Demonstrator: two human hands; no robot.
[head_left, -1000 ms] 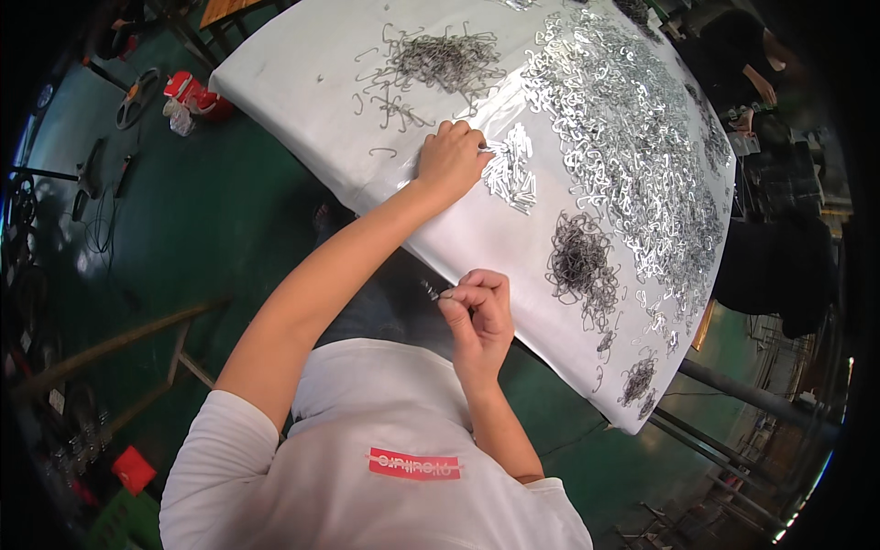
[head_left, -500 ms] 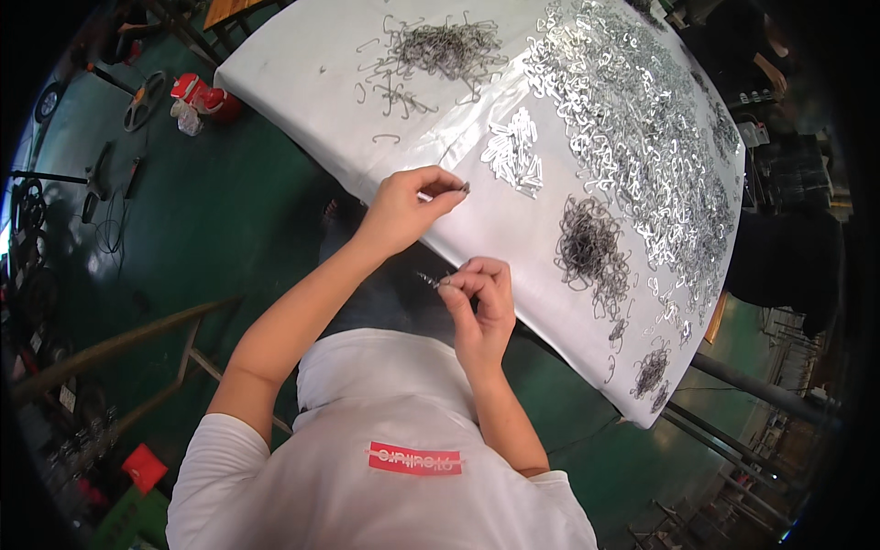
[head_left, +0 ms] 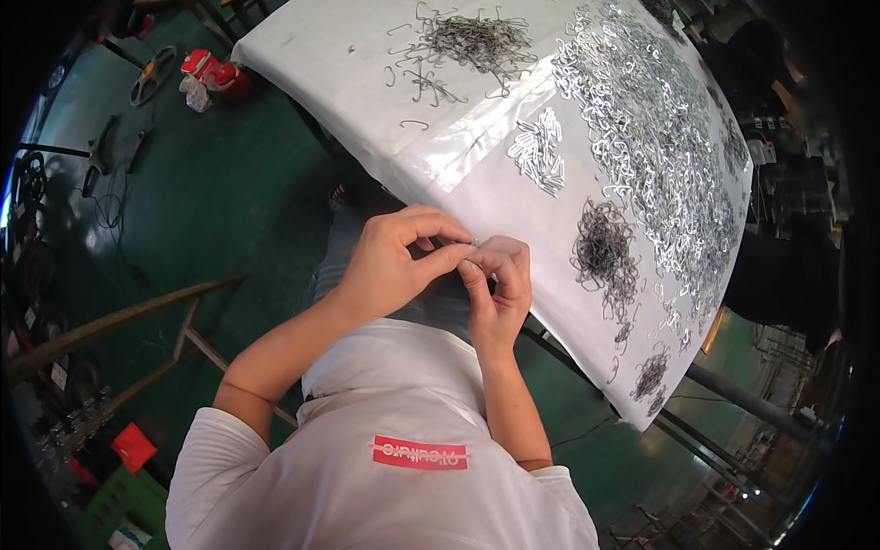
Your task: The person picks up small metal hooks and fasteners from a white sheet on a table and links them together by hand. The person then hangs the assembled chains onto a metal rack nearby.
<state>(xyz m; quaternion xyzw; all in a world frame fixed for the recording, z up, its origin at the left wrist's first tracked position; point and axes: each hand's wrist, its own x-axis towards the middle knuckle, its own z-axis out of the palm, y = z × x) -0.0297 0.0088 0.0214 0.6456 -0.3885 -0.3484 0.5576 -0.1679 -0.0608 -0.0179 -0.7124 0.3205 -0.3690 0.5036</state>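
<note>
My left hand [head_left: 394, 261] is closed in a pinch, thumb against forefinger, just off the table's near edge. My right hand [head_left: 500, 284] meets it there, fingertips pressed together and touching the left's. Half a second ago a small dark, ridged metal piece stuck out of the right-hand pinch; now the fingers cover most of it. What the left fingertips hold is too small to make out. Nearest on the white-covered table [head_left: 486, 197] lies a small heap of shiny flat metal pieces [head_left: 538, 151]. To its right is a tangled pile of dark wire hooks [head_left: 603, 247].
A broad spread of shiny metal hooks [head_left: 651, 156] covers the table's right side. More dark wire hooks [head_left: 477, 44] lie at the far left, and a small pile of dark hooks [head_left: 652, 374] by the right corner. Red containers [head_left: 215, 75] stand on the green floor. A frame rail [head_left: 119, 330] runs at left.
My left hand has come down from over the table edge to the right hand, and their fingertips now meet. The right hand has shifted slightly right and up.
</note>
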